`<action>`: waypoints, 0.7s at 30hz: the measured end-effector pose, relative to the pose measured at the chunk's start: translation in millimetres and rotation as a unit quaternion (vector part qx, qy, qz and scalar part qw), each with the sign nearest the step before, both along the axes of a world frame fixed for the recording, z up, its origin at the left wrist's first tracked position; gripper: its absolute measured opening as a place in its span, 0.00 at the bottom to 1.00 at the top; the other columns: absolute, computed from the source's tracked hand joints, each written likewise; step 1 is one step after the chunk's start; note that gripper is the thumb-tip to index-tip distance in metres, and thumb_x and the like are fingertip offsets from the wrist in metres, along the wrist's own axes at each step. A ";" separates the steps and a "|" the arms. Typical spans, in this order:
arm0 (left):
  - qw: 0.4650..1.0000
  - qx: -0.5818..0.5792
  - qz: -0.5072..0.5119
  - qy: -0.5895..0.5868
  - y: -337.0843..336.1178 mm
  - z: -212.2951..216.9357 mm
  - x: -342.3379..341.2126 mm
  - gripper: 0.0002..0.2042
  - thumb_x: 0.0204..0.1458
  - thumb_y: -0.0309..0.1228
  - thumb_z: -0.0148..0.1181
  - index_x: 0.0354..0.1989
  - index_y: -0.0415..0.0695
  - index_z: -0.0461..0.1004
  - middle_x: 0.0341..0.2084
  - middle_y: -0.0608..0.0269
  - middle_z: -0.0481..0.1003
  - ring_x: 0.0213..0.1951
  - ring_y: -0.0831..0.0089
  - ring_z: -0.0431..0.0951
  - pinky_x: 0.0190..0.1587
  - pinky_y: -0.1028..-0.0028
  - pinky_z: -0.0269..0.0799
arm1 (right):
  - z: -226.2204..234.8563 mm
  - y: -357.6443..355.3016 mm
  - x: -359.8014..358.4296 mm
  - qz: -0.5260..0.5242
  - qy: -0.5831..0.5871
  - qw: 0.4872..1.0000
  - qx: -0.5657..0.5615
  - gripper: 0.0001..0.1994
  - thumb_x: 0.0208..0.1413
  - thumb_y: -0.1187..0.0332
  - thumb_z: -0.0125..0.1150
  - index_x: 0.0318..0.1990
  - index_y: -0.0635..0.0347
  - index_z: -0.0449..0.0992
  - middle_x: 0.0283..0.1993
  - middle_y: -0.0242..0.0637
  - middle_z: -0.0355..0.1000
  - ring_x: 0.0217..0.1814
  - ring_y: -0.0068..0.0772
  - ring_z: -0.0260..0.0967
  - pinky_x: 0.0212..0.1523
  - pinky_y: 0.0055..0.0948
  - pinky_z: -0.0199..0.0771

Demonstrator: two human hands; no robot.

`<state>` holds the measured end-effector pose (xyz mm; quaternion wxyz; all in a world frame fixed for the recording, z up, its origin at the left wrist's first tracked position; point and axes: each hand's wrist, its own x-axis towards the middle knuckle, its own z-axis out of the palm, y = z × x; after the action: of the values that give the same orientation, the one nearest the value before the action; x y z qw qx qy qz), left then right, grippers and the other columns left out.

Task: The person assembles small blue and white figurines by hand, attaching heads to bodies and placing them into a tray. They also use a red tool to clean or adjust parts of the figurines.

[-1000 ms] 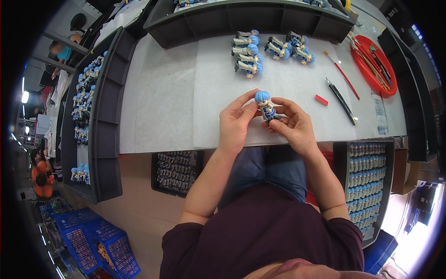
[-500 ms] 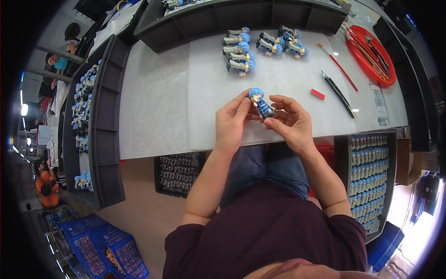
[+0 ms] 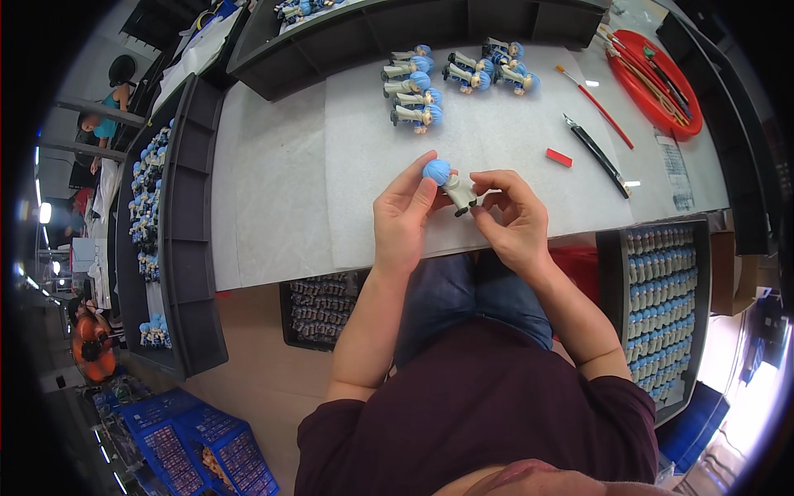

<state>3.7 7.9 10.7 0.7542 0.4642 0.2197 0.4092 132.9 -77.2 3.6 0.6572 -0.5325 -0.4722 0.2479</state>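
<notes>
Over the near part of the table, a small blue-haired figurine [image 3: 456,192] is tilted between my hands, its pale cream back toward me and dark shoes at the lower right. My left hand [image 3: 403,217] grips it at the head and upper body, thumb in front and fingers behind. Curled around the feet end, my right hand [image 3: 517,219] has its thumb and fingertips at the shoes. Beyond my hands, several matching figurines lie in a column [image 3: 411,89], and a smaller group [image 3: 492,68] lies to the right of it.
Right of my hands are a red block [image 3: 559,157], a black craft knife [image 3: 597,155], a red-handled brush [image 3: 595,107] and a red tray of brushes [image 3: 693,124]. Grey crates stand at the left [image 3: 192,223] and far edge [image 3: 413,35]. A crate of figurine rows [image 3: 612,306] is lower right.
The figurine has been turned over: its blue striped front faced me before, and now its cream back does. My hands stay close to the same place.
</notes>
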 end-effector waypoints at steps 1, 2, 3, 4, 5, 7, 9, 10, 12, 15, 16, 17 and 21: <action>1.000 0.001 -0.004 -0.002 0.4 -0.9 1.0 0.17 0.58 0.28 0.50 0.55 0.36 0.65 0.43 0.51 0.73 0.44 0.68 0.74 0.45 0.69 0.73 | 0.8 -1.1 2.0 -0.006 -0.018 1.000 -0.005 0.20 0.42 0.86 0.53 0.46 0.62 0.72 0.41 0.36 0.69 0.41 0.23 0.67 0.38 0.20 0.68; 1.000 0.001 -0.010 -0.004 1.0 -1.3 1.8 0.17 0.58 0.28 0.50 0.55 0.37 0.65 0.43 0.51 0.73 0.45 0.68 0.74 0.46 0.69 0.73 | 0.7 -1.8 2.4 0.005 0.008 1.000 -0.008 0.20 0.42 0.85 0.52 0.46 0.63 0.72 0.41 0.37 0.69 0.41 0.23 0.67 0.38 0.20 0.68; 1.000 0.002 0.000 -0.002 1.3 -0.9 0.9 0.17 0.58 0.28 0.50 0.55 0.37 0.65 0.43 0.51 0.73 0.45 0.68 0.74 0.46 0.70 0.72 | 0.8 -2.1 1.7 0.013 0.033 0.999 -0.009 0.19 0.43 0.85 0.50 0.46 0.63 0.71 0.42 0.37 0.69 0.41 0.24 0.67 0.39 0.20 0.68; 1.000 0.001 -0.005 -0.002 1.5 0.0 5.0 0.17 0.58 0.28 0.50 0.55 0.37 0.65 0.44 0.51 0.73 0.45 0.68 0.74 0.47 0.70 0.72 | 1.5 -5.3 6.0 0.006 0.058 0.998 -0.010 0.19 0.43 0.84 0.49 0.46 0.64 0.71 0.42 0.38 0.69 0.41 0.24 0.68 0.39 0.21 0.68; 1.000 -0.002 -0.016 -0.005 1.0 -0.2 8.6 0.17 0.58 0.28 0.49 0.55 0.37 0.64 0.44 0.50 0.72 0.45 0.68 0.73 0.47 0.70 0.71 | 3.2 -7.9 9.5 0.027 0.071 0.997 -0.034 0.18 0.46 0.83 0.50 0.48 0.65 0.70 0.44 0.37 0.68 0.42 0.23 0.68 0.40 0.21 0.68; 1.000 0.002 -0.026 -0.005 2.5 -3.2 8.0 0.17 0.58 0.26 0.49 0.55 0.35 0.63 0.47 0.49 0.71 0.48 0.66 0.72 0.51 0.69 0.68 | 2.2 -4.2 8.8 0.020 0.091 0.995 -0.043 0.16 0.51 0.77 0.55 0.49 0.66 0.69 0.44 0.38 0.69 0.42 0.25 0.70 0.41 0.23 0.70; 0.999 0.030 -0.033 -0.008 3.7 -8.5 3.9 0.19 0.57 0.27 0.50 0.56 0.34 0.61 0.49 0.47 0.69 0.51 0.61 0.70 0.54 0.63 0.66 | 9.0 -0.4 10.1 0.014 0.015 0.998 -0.061 0.15 0.51 0.72 0.60 0.46 0.65 0.72 0.40 0.42 0.73 0.40 0.29 0.72 0.40 0.28 0.73; 0.997 0.066 -0.039 -0.002 6.7 -13.3 2.1 0.19 0.57 0.26 0.49 0.56 0.33 0.60 0.51 0.46 0.66 0.52 0.59 0.68 0.55 0.63 0.64 | 3.8 0.8 8.5 0.005 0.010 1.000 -0.010 0.15 0.49 0.73 0.60 0.46 0.63 0.72 0.39 0.44 0.73 0.38 0.32 0.73 0.38 0.29 0.73; 0.990 0.116 -0.077 0.023 6.3 -14.2 -1.3 0.19 0.58 0.26 0.46 0.58 0.35 0.59 0.57 0.51 0.62 0.57 0.62 0.63 0.57 0.62 0.60 | -1.4 -1.8 9.9 0.005 -0.026 1.000 0.006 0.16 0.46 0.75 0.60 0.45 0.63 0.72 0.38 0.45 0.72 0.37 0.39 0.72 0.38 0.31 0.72; 0.967 0.218 -0.110 0.069 -3.7 -3.1 4.5 0.20 0.59 0.31 0.47 0.57 0.35 0.60 0.59 0.52 0.60 0.58 0.62 0.62 0.57 0.65 0.60 | -2.9 -20.0 17.2 0.021 -0.082 0.995 0.045 0.17 0.44 0.77 0.58 0.46 0.63 0.71 0.37 0.44 0.69 0.40 0.45 0.68 0.41 0.34 0.70; 0.962 0.235 -0.123 0.069 -5.0 -4.6 6.5 0.20 0.59 0.32 0.47 0.57 0.35 0.60 0.59 0.52 0.60 0.58 0.62 0.62 0.56 0.66 0.60 | -3.2 -29.5 20.6 0.007 -0.085 0.995 0.054 0.18 0.43 0.79 0.58 0.46 0.63 0.70 0.36 0.44 0.68 0.41 0.47 0.67 0.43 0.35 0.69; 0.957 0.254 -0.125 0.072 -5.9 -5.2 5.1 0.20 0.59 0.33 0.47 0.57 0.34 0.61 0.59 0.53 0.60 0.58 0.63 0.62 0.56 0.67 0.60 | -5.7 -38.4 26.3 -0.022 -0.085 0.994 0.059 0.18 0.43 0.80 0.58 0.45 0.63 0.70 0.37 0.44 0.68 0.42 0.46 0.67 0.43 0.35 0.69; 0.960 0.230 -0.063 0.149 -9.9 -4.5 4.7 0.19 0.57 0.33 0.49 0.55 0.36 0.64 0.57 0.52 0.63 0.55 0.63 0.65 0.53 0.70 0.61 | -9.0 -94.8 69.3 -0.166 -0.072 0.982 0.057 0.16 0.42 0.82 0.59 0.42 0.64 0.72 0.37 0.43 0.69 0.40 0.43 0.70 0.41 0.34 0.71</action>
<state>8.4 -2.0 6.2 0.6098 0.6938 0.2003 0.3266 202.1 -172.0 -5.4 0.6827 -0.5818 -0.4365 0.0694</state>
